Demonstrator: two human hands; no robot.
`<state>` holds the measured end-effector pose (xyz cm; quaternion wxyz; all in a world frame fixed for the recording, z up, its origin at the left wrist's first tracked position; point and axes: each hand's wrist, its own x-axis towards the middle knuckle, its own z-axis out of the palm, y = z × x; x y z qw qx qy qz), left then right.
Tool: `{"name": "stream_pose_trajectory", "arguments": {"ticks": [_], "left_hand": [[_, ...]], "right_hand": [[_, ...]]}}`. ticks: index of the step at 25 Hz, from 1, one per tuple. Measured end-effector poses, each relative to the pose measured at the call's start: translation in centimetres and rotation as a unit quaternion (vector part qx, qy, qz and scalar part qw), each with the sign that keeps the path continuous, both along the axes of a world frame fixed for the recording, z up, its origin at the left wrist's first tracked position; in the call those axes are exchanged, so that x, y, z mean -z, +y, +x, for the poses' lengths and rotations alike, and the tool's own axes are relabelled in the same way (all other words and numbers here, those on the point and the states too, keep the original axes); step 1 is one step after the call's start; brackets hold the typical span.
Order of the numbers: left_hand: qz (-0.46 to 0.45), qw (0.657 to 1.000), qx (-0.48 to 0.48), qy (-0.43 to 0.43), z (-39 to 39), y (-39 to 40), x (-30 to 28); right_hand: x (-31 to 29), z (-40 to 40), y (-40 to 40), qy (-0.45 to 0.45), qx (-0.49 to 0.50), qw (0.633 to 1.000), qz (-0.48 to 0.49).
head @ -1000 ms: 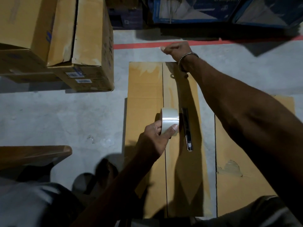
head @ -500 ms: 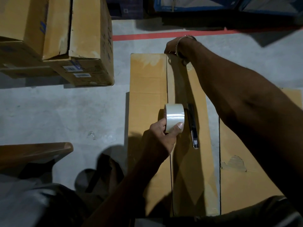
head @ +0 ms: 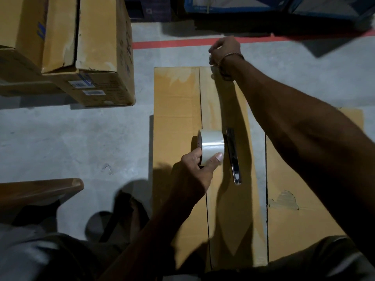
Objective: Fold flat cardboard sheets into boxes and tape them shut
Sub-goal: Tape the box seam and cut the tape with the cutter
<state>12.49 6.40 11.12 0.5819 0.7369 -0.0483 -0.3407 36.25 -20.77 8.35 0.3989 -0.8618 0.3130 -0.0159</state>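
My left hand is nearest to me. It grips the tape roll with the thumb on the outer face and the fingers curled around the other side, so it is closed on the roll. The roll stands on its edge on top of the box, just over the seam where the two flaps meet, about halfway along it. Just to the right of the roll a cutter lies flat on the box, touching nobody.

I think the step now is to lay a strip of tape along the seam. To do it well, I should keep the strip tight and centred on the seam, so both flaps get the same amount, and I should press it down before I cut.

Farther away, at the far end of the seam, my right hand is past the top edge of the box. Its fingers are curled and seem to pinch the free end of the tape, but the tape is clear and I cannot see it surely.
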Motion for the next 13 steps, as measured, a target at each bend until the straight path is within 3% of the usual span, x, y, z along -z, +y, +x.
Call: {"name": "stream_pose_trajectory", "arguments": {"ticks": [4,10,13], "left_hand": [[-0.008,0.999,-0.015,0.028,0.1,-0.2,-0.7],[-0.022,0.991,-0.055,0.118,0.5,-0.7,-1.1],[-0.035,0.989,-0.061,0.132,0.7,-0.6,-1.4]], "right_hand": [[-0.3,-1.9,0.3,-0.035,-0.111,0.993,-0.033],[0.9,-4.7,1.3,0.054,-0.177,0.967,-0.178],[0.7,-6.4,1.6,0.046,-0.219,0.954,-0.201]]}}
